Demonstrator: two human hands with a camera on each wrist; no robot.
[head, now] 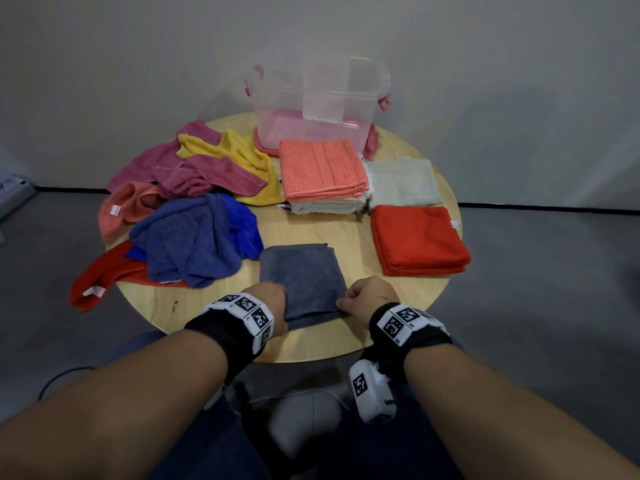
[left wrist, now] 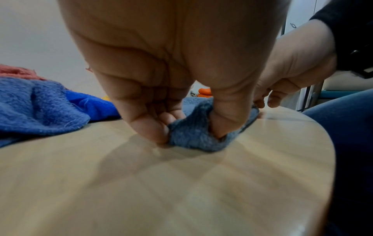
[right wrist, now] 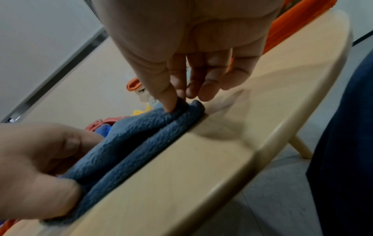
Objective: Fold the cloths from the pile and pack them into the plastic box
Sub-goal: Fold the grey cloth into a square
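Note:
A grey-blue cloth [head: 304, 282] lies folded at the near edge of the round wooden table [head: 311, 230]. My left hand [head: 270, 303] pinches its near left corner [left wrist: 193, 135] between thumb and fingers. My right hand [head: 363, 299] pinches the near right corner [right wrist: 181, 107] with thumb and forefinger. The clear plastic box [head: 318, 98] with pink latches stands at the far side, and its inside shows no cloths. An unfolded pile [head: 187, 209] of pink, yellow, salmon, blue and red cloths covers the table's left half.
Folded cloths lie between me and the box: a coral one on a cream one [head: 322, 171], a pale green one [head: 401, 183] and an orange-red stack [head: 419, 239] at the right edge. A red cloth [head: 93, 282] hangs over the left edge.

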